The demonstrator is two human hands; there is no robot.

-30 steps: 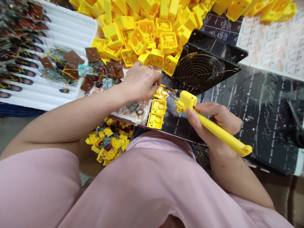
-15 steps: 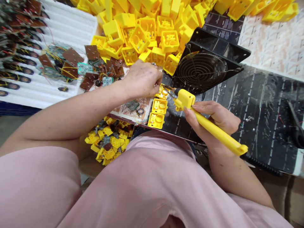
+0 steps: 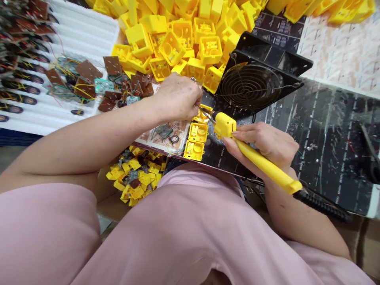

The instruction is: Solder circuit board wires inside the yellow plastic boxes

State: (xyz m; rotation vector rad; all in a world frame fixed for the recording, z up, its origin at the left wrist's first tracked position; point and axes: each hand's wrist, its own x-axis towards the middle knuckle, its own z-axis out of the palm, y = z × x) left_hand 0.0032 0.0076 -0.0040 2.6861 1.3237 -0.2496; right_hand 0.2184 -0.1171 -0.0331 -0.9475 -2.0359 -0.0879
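My right hand [image 3: 268, 144] grips a yellow soldering iron [image 3: 252, 156] by its long handle, its metal tip pointing left into a small yellow plastic box [image 3: 202, 114]. My left hand [image 3: 178, 97] is closed in a pinch over that same box, and what its fingertips hold is hidden. Two more open yellow boxes [image 3: 197, 132] [image 3: 194, 150] lie in a row just below it on the black mat [image 3: 320, 122].
A big heap of yellow housings [image 3: 181, 35] fills the back. A black fan [image 3: 252, 81] stands right of my hands. Brown circuit boards with wires [image 3: 89, 79] lie on white foam at left. A bin of yellow parts [image 3: 136, 176] sits below the bench edge.
The soldering iron and my right hand have slid a little left, bringing the tip closer to the box. My left hand stays pinched in place.
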